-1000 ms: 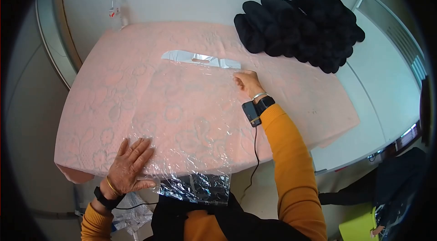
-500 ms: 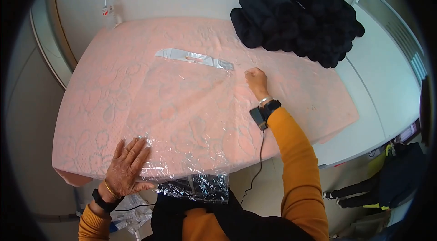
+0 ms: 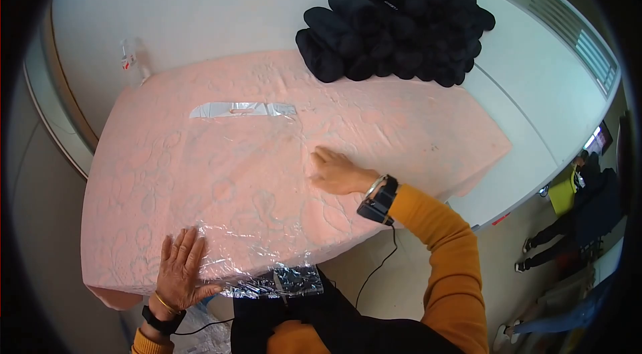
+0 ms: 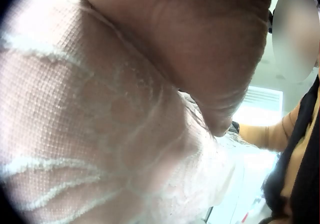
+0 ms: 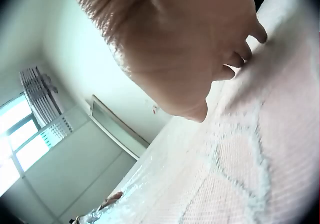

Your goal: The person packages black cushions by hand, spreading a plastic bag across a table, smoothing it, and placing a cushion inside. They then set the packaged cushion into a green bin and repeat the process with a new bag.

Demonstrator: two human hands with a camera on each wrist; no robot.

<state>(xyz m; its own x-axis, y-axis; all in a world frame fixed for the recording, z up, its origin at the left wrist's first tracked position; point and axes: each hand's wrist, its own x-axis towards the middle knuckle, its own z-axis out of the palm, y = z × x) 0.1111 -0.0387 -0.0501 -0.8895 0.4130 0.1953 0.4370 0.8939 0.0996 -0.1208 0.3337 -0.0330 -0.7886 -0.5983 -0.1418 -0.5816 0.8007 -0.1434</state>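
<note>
A clear plastic bag [image 3: 231, 173] with a white handle strip [image 3: 244, 109] lies flat on the pink cloth [image 3: 394, 126], its near end hanging over the table's front edge. The left hand [image 3: 180, 270] rests on the bag's near left corner with straight fingers. In the left wrist view that hand [image 4: 185, 38] lies close over the patterned cloth. Beside the bag's right edge is the right hand [image 3: 340, 172], its fingers loosely bent, holding nothing visible. The right wrist view shows this hand [image 5: 185, 48] just above the cloth, fingertips pointing down.
A pile of black padded items [image 3: 401, 26] sits at the back right near the wall. At the back left stands a clear bottle [image 3: 130, 63]. A white surface [image 3: 528, 86] adjoins the table on the right. Other people [image 3: 588, 203] are in the background at the right.
The right hand has moved from near the handle strip toward the front, along the bag's right side, and its fingers have loosened. The left hand stays on the bag. The head view has shifted.
</note>
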